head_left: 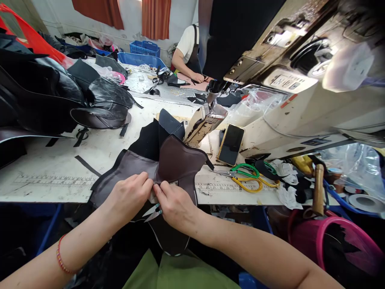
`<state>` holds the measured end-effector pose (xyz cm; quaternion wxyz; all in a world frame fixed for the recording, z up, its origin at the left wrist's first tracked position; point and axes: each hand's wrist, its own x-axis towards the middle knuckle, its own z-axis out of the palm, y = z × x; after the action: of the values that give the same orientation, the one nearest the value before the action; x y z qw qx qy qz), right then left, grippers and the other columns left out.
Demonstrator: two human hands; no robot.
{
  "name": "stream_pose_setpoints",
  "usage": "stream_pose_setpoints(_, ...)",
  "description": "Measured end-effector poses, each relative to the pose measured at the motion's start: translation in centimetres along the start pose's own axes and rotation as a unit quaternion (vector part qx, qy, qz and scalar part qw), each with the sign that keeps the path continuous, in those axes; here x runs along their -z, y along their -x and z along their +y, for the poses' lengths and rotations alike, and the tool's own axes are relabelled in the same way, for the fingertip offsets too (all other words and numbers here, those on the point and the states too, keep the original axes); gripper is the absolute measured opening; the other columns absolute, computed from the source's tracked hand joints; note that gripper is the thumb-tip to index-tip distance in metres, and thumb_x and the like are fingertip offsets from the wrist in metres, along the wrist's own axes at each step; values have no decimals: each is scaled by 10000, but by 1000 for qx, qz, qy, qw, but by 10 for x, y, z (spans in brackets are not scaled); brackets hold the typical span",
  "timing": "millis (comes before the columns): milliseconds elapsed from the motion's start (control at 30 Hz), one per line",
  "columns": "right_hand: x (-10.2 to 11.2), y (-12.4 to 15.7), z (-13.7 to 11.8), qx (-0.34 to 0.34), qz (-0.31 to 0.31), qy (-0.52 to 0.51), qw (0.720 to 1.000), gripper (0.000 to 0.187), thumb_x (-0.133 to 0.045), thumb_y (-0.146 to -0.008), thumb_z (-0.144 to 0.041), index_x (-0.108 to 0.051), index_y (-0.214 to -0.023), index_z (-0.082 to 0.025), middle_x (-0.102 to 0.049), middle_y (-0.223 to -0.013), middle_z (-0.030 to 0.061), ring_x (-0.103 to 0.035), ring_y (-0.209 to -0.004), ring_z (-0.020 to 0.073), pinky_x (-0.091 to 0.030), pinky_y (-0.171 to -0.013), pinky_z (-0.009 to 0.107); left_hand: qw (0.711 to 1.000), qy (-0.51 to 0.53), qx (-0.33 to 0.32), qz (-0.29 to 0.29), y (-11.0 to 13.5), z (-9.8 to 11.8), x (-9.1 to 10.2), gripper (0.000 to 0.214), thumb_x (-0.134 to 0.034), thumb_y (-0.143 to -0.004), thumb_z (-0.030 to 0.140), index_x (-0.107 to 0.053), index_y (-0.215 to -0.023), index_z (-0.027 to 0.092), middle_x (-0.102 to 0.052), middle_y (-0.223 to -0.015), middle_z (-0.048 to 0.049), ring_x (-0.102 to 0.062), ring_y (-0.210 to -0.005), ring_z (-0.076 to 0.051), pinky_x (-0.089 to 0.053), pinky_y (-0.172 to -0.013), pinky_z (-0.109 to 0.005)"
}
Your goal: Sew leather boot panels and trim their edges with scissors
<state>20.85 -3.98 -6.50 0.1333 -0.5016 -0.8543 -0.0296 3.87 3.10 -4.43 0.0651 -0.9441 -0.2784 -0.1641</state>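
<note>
A sewn piece of dark brown and black leather (183,158) lies over the table's front edge, and its lower flap (171,237) hangs toward my lap. My left hand (132,196) is closed, pinching the leather along a seam near the middle. Right beside it, my right hand (174,202) pinches the same seam, with the fingertips of both hands almost touching. Small thread snips (152,212) are tucked in my right hand, their blades pointing left below the fingers. The exact grip of the fingertips is partly hidden.
A sewing machine (207,116) stands just beyond the leather. To its right lie a phone (231,144) and green- and yellow-handled scissors (249,176). Black leather pieces (102,98) pile up at left. A pink basket (321,241) is at lower right. Across the table, a person (188,52) works.
</note>
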Motion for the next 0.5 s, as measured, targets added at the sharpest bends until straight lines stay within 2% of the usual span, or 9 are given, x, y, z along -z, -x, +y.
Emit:
stream_pose_setpoints(100, 1, -1, -3, 1, -29, 12, 999, 256, -405, -894, -72, -590, -1072, -63, -538, -863, 92, -521, -682, 202, -438, -581, 330, 999, 40, 15, 3, -1, -3, -1, 241, -508, -835, 30, -556, -659, 188, -565, -655, -14, -574, -594, -187, -414, -510, -291)
stream_pose_setpoints(233, 2, -3, -5, 5, -86, 40, 996, 218, -468, -862, -100, -585, -1045, -76, -533, -888, 94, -515, -670, 197, -410, -544, 331, 991, 111, 62, 36, 4, -3, -4, 170, -470, -936, 143, -614, -847, 155, -646, -790, -29, -622, -666, -144, -481, -599, -248)
stream_pose_setpoints(300, 3, -3, -4, 8, -97, 41, 994, 180, -482, -856, -109, -589, -1000, -93, -533, -887, 90, -513, -663, 190, -405, -543, 327, 988, 133, 64, 48, 8, -2, -4, 178, -457, -952, 169, -618, -876, 156, -660, -842, -40, -636, -717, -144, -489, -624, -241)
stream_pose_setpoints(400, 3, 0, 2, 7, -75, 15, 997, 159, -486, -855, -121, -583, -981, -126, -529, -877, 71, -513, -666, 185, -416, -558, 316, 986, 157, 46, 32, 12, -8, -4, 191, -447, -959, 186, -630, -907, 176, -656, -878, -42, -631, -777, -167, -491, -644, -259)
stream_pose_setpoints(500, 2, 1, 8, 4, -4, -10, 1000, 173, -437, -882, -101, -587, -956, -147, -516, -843, 59, -494, -644, 172, -422, -568, 284, 976, 214, 49, 6, 14, -19, -6, 195, -425, -959, 144, -601, -1040, 169, -628, -928, -46, -613, -810, -158, -500, -693, -263)
